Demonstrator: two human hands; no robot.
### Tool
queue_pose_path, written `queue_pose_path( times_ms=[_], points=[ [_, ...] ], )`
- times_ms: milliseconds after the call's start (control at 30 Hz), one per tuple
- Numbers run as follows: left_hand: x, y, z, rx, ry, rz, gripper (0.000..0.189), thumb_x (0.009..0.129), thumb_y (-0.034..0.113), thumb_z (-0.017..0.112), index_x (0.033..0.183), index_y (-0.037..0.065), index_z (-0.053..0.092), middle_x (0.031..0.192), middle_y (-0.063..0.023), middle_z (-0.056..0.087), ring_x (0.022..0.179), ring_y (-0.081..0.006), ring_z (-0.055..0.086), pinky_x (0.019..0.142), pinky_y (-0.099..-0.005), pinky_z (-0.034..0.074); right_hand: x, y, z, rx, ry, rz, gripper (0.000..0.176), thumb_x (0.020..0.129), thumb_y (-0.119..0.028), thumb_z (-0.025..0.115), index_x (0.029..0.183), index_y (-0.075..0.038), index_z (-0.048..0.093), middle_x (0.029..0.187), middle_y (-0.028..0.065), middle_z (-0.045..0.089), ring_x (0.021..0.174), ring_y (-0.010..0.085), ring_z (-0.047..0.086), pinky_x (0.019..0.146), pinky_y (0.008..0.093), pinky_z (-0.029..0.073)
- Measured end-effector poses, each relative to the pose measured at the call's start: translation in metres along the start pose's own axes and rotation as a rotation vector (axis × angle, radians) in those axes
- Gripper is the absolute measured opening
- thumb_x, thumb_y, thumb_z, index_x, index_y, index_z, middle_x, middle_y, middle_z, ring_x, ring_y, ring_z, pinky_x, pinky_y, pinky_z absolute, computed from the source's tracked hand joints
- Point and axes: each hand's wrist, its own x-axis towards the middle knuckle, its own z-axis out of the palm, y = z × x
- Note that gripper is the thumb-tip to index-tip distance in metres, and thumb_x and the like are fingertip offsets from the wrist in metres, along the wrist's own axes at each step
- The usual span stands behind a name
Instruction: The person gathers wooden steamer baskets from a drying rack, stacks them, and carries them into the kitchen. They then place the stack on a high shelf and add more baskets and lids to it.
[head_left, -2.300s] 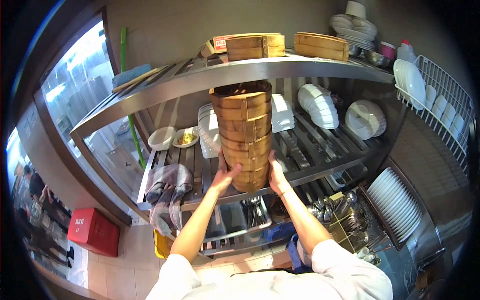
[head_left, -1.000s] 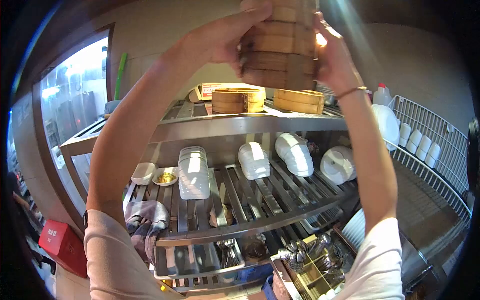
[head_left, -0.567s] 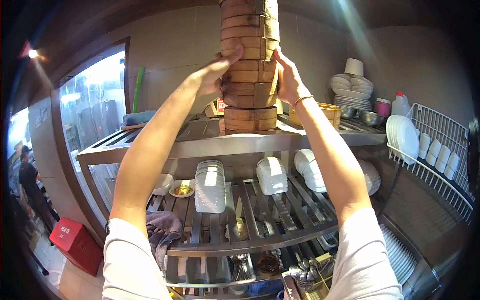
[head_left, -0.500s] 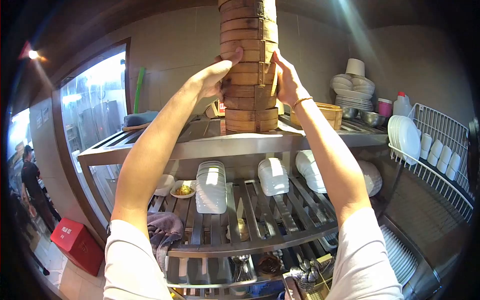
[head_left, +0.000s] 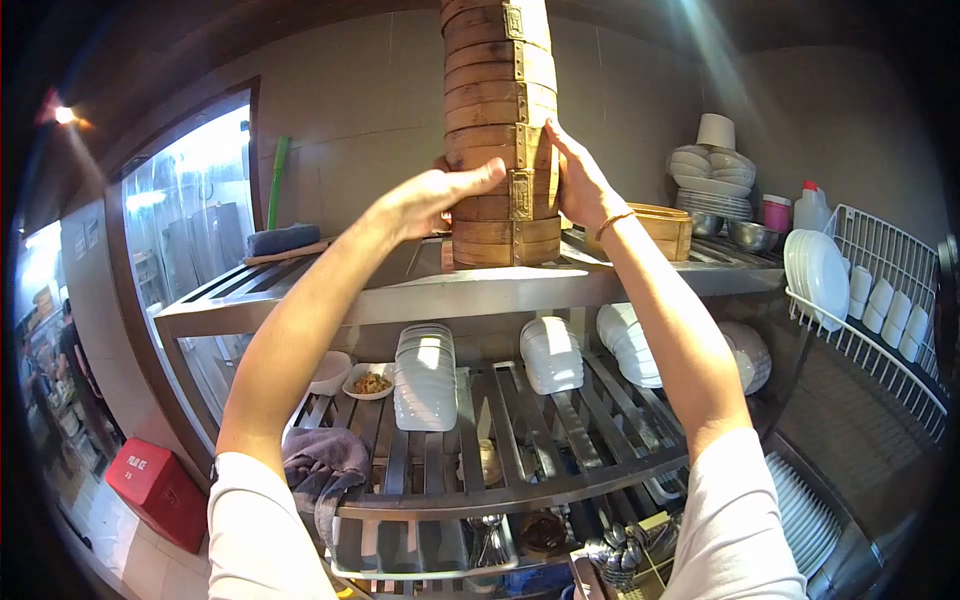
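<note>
A tall stack of round bamboo steamers stands upright on the upper metal shelf, its top cut off by the frame's upper edge. My left hand clasps the stack's lower left side, thumb lying across the front and fingertips hidden at the side. Against the right side presses my right hand, with its fingers pointing up; some of them are hidden behind the stack. Just right of that hand sits another bamboo steamer on the same shelf.
The metal shelf edge runs below my forearms. Stacked white bowls and a small bowl of food stand on the slatted lower shelf. At right is a white dish rack; a red bin stands on the left floor.
My left hand has slid down the stack to its lower tiers, and my right hand is slightly lower. The person at far left has moved mostly out of sight.
</note>
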Motion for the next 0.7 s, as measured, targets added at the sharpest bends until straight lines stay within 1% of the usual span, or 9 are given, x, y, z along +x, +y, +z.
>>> queue_pose_path(
  times_ms=[133,233,300,333,367,433,467,533,700],
  points=[
    [0.014,-0.024,-0.009,-0.044,0.036,-0.062,0.110,0.067,0.061,0.078,0.145,-0.001,0.031,0.149,-0.0173,0.035,0.139,-0.0314,0.028,0.109,-0.0605,0.025,-0.014,0.001,0.000,-0.195,-0.009,0.001,0.069,0.083,-0.049,0.070,0.138,-0.014,0.045,0.139,0.0077,0.045,0.131,0.0203,0.035,0.108,0.0418,0.029],
    [0.010,-0.008,-0.014,0.109,0.006,-0.049,0.115,0.065,0.072,0.070,0.146,0.001,0.030,0.152,-0.0188,0.028,0.143,-0.0327,0.021,0.111,-0.0613,0.018,-0.023,-0.002,0.010,-0.221,0.028,-0.027,0.068,0.083,-0.048,0.069,0.138,-0.014,0.045,0.141,0.0079,0.043,0.131,0.0203,0.036,0.108,0.0431,0.029],
    [0.016,0.008,-0.018,0.135,0.270,0.016,0.121,0.066,0.083,0.058,0.152,0.008,0.015,0.157,-0.0189,0.015,0.146,-0.0330,0.010,0.113,-0.0606,0.013,-0.030,-0.002,0.013,-0.308,0.115,-0.022,0.070,0.085,-0.051,0.065,0.138,-0.010,0.044,0.138,0.0087,0.046,0.130,0.0187,0.039,0.107,0.0442,0.031],
    [0.031,0.010,-0.024,0.206,0.479,0.193,0.124,0.067,0.089,0.047,0.154,0.016,-0.002,0.159,-0.0176,0.002,0.147,-0.0332,0.000,0.113,-0.0610,0.009,-0.028,0.001,0.012,-0.342,0.147,-0.037,0.073,0.085,-0.052,0.065,0.138,-0.008,0.042,0.138,0.0090,0.046,0.130,0.0196,0.039,0.108,0.0451,0.030],
    [0.044,0.018,-0.040,0.189,0.464,0.279,0.123,0.068,0.088,0.048,0.152,0.022,-0.013,0.160,-0.0162,0.001,0.147,-0.0334,0.001,0.113,-0.0610,0.009,-0.025,0.002,0.010,-0.375,0.179,-0.053,0.076,0.084,-0.053,0.065,0.139,-0.006,0.040,0.137,0.0093,0.047,0.131,0.0205,0.039,0.108,0.0461,0.030],
    [0.050,0.043,-0.048,0.213,0.491,0.320,0.120,0.068,0.089,0.045,0.152,0.025,-0.011,0.160,-0.0156,0.000,0.147,-0.0336,0.002,0.113,-0.0613,0.010,-0.029,-0.007,0.016,-0.389,0.028,-0.199,0.101,0.077,-0.055,0.073,0.149,-0.005,0.022,0.151,0.0152,0.030,0.139,0.0270,0.029,0.114,0.0426,0.023],
    [0.054,0.054,-0.049,0.216,0.492,0.338,0.120,0.068,0.089,0.045,0.152,0.025,-0.011,0.160,-0.0156,0.000,0.147,-0.0336,0.002,0.113,-0.0613,0.010,-0.021,0.002,0.008,-0.442,0.085,-0.205,0.107,0.075,-0.055,0.074,0.150,-0.005,0.017,0.151,0.0165,0.028,0.140,0.0264,0.029,0.114,0.0409,0.024],
    [0.065,0.069,-0.050,0.212,0.552,0.351,0.120,0.069,0.089,0.044,0.153,0.021,-0.008,0.159,-0.0168,0.009,0.146,-0.0337,0.012,0.115,-0.0491,0.021,-0.015,0.008,0.005,-0.540,0.145,-0.242,0.118,0.073,-0.054,0.077,0.152,-0.003,0.007,0.150,0.0181,0.030,0.139,0.0258,0.031,0.113,0.0389,0.026],
    [0.094,0.083,-0.051,0.219,0.531,0.462,0.116,0.069,0.090,0.042,0.154,0.022,0.004,0.159,-0.0133,0.009,0.146,-0.0303,0.013,0.116,-0.0490,0.018,-0.030,-0.008,0.016,-0.446,0.024,-0.212,0.117,0.073,-0.051,0.079,0.152,-0.002,0.007,0.148,0.0189,0.033,0.137,0.0251,0.033,0.112,0.0393,0.028]
  ],
)
